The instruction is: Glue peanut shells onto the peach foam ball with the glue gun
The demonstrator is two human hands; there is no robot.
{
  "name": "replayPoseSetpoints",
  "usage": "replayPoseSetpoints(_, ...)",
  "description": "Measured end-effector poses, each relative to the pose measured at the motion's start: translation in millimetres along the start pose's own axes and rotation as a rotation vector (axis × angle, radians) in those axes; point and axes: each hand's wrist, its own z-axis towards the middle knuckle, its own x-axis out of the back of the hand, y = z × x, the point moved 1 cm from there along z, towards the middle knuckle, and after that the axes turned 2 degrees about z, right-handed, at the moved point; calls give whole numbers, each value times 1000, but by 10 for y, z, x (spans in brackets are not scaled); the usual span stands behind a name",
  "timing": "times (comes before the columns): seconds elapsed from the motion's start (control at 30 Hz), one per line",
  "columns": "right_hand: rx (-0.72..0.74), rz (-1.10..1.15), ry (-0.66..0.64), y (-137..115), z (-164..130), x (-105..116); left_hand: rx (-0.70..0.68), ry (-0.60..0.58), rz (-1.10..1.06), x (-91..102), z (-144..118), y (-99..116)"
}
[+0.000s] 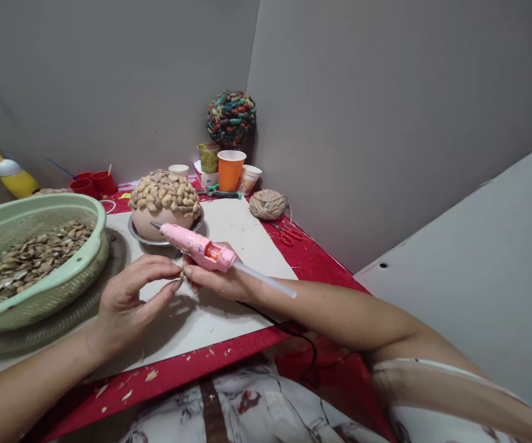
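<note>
My left hand [127, 301] pinches a small brown shell piece [181, 275] between thumb and forefinger. Wrapped around a pink glue gun [192, 242] is my right hand [219, 280], its fingertips close to that piece. The gun's metal nozzle points left, and a clear glue stick [268, 280] sticks out of its back end. Just beyond the nozzle, a round ball [148, 223] sits in a shallow metal dish [137, 236]. Peanut shells [164, 192] cover its upper part; the lower part is bare and beige.
At left stands a green colander [74, 261] of shells [35, 258]. Behind are red cups [104, 182], an orange cup [231, 171], pliers [224, 194] and a multicoloured ball [232, 118]. Twine [268, 204] and red scissors [288, 235] lie right. A black cord [288, 329] hangs over the edge.
</note>
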Motion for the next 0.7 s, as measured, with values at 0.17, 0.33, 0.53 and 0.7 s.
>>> replayPoseSetpoints(0.17,62,-96,25,27,-3,-9,29,5,18,-2,19,27)
replayPoseSetpoints(0.33,77,-156,36,4,2,-6,257,54,-111,-16,61,89)
replayPoseSetpoints(0.53,26,-127,89,-43,-10,-6,830,193,-567,14,207,3)
replayPoseSetpoints(0.7,66,-99,102,-12,-25,8,1064,184,-868,46,290,-112)
